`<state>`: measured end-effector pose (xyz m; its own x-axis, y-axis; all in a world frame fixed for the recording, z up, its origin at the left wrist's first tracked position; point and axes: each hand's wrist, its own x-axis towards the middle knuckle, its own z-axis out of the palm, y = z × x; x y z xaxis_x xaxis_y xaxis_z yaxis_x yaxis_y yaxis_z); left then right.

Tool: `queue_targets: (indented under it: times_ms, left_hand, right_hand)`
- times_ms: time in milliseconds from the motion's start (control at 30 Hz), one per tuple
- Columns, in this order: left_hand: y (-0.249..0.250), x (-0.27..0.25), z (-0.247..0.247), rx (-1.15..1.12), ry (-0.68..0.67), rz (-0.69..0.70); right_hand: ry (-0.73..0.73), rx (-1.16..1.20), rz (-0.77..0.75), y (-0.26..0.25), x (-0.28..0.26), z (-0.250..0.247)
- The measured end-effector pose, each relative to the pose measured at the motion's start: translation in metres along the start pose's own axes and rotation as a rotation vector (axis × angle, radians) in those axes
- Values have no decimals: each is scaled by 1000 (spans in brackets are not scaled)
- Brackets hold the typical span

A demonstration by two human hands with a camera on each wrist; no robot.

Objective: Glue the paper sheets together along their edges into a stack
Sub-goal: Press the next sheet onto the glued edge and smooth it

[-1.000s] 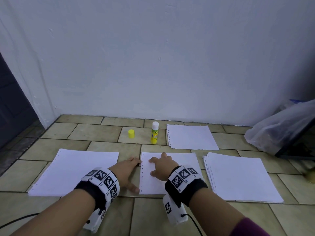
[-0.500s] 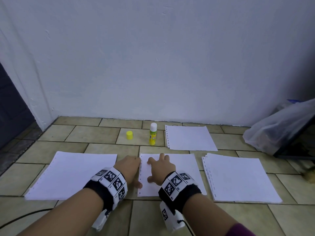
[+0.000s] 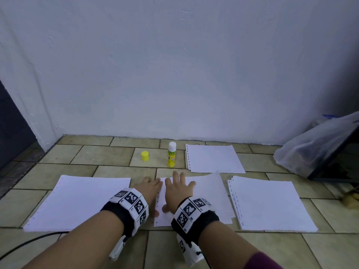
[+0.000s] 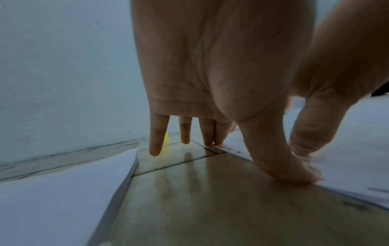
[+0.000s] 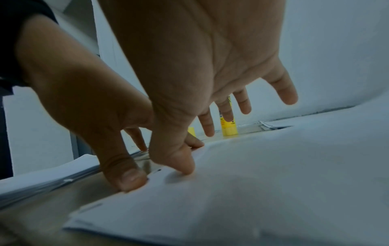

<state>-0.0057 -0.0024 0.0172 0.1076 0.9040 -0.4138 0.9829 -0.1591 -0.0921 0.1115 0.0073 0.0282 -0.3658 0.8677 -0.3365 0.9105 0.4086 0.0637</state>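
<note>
Paper sheets (image 3: pixel 204 199), punched along their left edge, lie on the tiled floor (image 3: pixel 108 158) at lower centre of the head view, pinned under two flat hands. The right hand (image 3: pixel 177 192) spreads wide across the sheets, thumb pressing beside the punched holes, apparently to bed the glued margin down. The left hand (image 3: pixel 148 189) sits just left of it, fingers straight, thumb and two fingertips touching that same edge while the rest of the hand is over bare tile; it seems to be squaring the edge so the layers line up. Neither hand holds anything.

At lower left of the frame lies a larger paper pile (image 3: pixel 77 200), and at lower right a fanned pile (image 3: pixel 270 202), both well apart from the hands and likely kept within easy reach. Further back, right of centre, lies a single far sheet (image 3: pixel 212 158). Beside it stands the glue stick (image 3: pixel 172 154), upright and uncapped, with its yellow cap (image 3: pixel 145 155) set near on its left, probably ready for the next edge. Against the wall at far right slumps a plastic bag (image 3: pixel 314 144).
</note>
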Motion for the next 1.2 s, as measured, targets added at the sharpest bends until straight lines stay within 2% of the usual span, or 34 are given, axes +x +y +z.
queue_targets:
  times_ms: [167, 267, 633, 867, 1033, 1200]
  left_hand:
    - [-1, -2, 0, -23, 1, 6]
    - [-3, -3, 2, -12, -15, 5]
    - [-6, -5, -1, -43, -105, -3]
    - [-11, -4, 3, -81, -99, 6]
    - [-10, -1, -4, -37, -60, 20]
    - [-2, -3, -17, -15, -12, 30]
  right_hand:
    - [-83, 196, -123, 4, 1, 4]
    - [-114, 223, -142, 16, -2, 9]
    - [-179, 307, 220, 93, -11, 17]
    - [-171, 279, 266, 92, -5, 7]
    - [-71, 177, 288, 90, -11, -1]
    - [-87, 137, 282, 83, -14, -4]
